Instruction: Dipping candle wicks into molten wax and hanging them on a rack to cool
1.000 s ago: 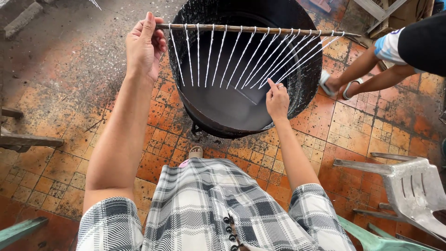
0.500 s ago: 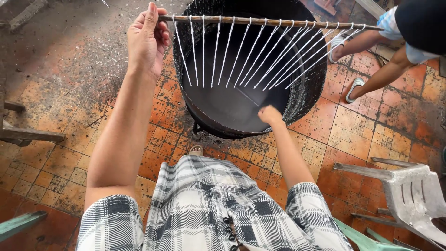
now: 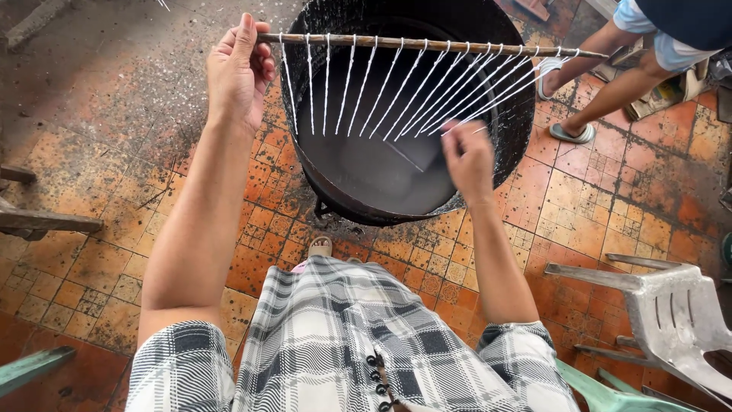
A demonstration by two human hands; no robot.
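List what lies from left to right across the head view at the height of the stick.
Left hand gripping the stick, hanging white strings, right hand at the strings, another person's sandalled foot.

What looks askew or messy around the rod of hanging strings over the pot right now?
The white strings do not hang straight: the ones on the right half of the wooden rod slant inward, bunched at the right hand. The left hand holds the rod's end. Pale drips speckle the black pot rim and the tiled floor.
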